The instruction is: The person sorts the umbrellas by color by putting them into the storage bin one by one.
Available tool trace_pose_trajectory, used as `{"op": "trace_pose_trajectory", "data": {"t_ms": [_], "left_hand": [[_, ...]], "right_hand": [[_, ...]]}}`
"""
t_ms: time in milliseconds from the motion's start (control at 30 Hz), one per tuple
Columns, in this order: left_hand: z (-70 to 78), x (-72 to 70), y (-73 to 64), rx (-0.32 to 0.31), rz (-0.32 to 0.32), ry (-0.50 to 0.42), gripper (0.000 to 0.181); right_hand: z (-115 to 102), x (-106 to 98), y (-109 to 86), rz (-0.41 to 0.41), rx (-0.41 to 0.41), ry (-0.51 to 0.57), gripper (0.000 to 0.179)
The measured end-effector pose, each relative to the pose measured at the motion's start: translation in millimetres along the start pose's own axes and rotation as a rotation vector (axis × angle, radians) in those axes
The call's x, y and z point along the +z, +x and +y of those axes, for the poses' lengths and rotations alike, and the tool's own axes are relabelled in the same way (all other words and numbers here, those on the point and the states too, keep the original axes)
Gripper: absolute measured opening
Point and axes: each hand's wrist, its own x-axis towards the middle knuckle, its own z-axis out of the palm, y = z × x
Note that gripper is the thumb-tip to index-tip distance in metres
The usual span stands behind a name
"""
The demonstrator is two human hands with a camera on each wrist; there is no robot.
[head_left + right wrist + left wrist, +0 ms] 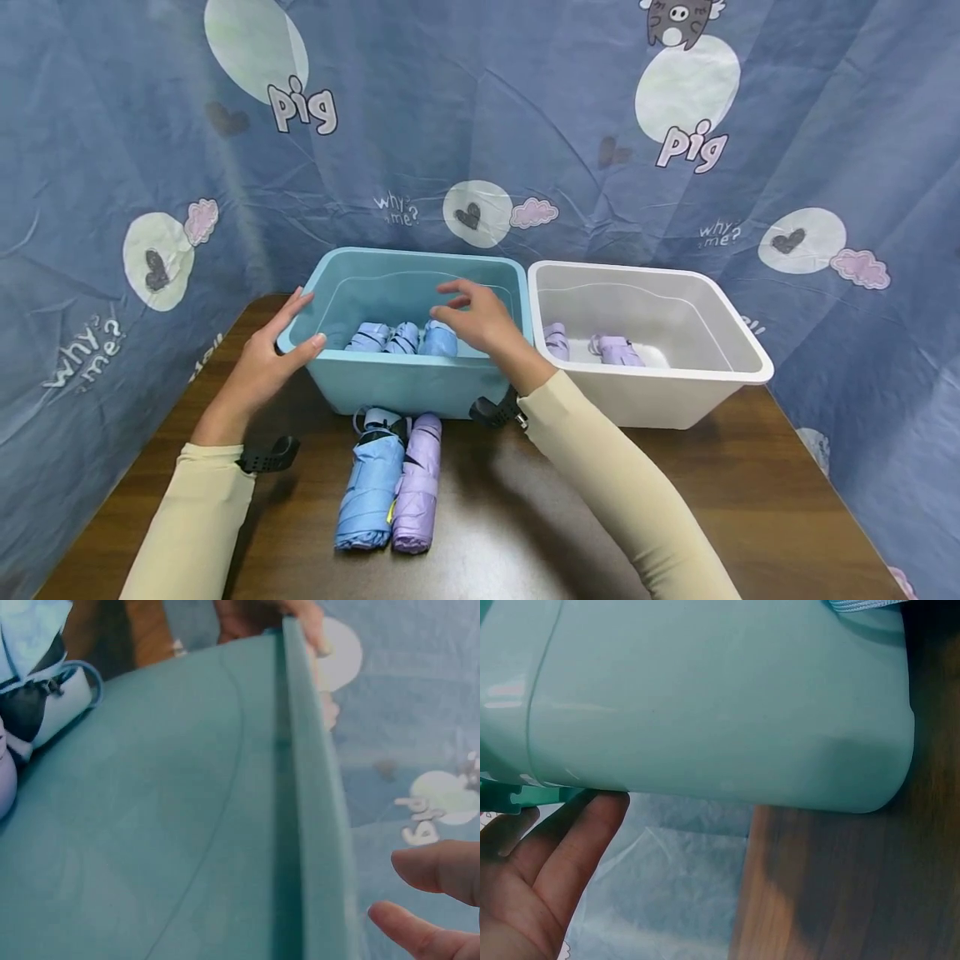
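Note:
My left hand (262,362) holds the left front corner of a teal bin (405,383), thumb over the rim. In the left wrist view, its fingers (581,847) touch the bin's outer wall under the rim. My right hand (487,321) hovers over the bin's right part with fingers apart, holding nothing. Just below its fingertips lies a folded blue umbrella (439,339). Two more blue umbrellas, a middle one (402,338) and a left one (368,337), lie beside it, partly hidden by the front wall.
On the wooden table (525,533) before the bin lie a folded blue umbrella (371,483) and a folded purple umbrella (417,483), side by side. A white bin (645,396) stands right of the teal one, with purple umbrellas (618,351) inside. A patterned blue cloth (420,100) hangs behind.

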Motion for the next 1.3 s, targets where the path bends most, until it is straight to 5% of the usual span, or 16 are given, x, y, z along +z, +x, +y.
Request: {"op": "trace_pose_trajectory", "data": {"t_ms": [567, 933, 1300], "left_hand": [[2.9, 0.8, -0.5, 0.011, 0.002, -0.01, 0.07], [2.1, 1.2, 1.8, 0.013, 0.003, -0.012, 0.071], [2.0, 0.8, 1.6, -0.015, -0.005, -0.007, 0.073]], "right_hand": [[-7, -22, -50.0, 0.004, -0.136, 0.23, 0.035], [2, -14, -80.5, -0.042, -0.212, 0.226, 0.033], [32, 7, -100.8, -0.082, -0.198, 0.151, 0.036]]}}
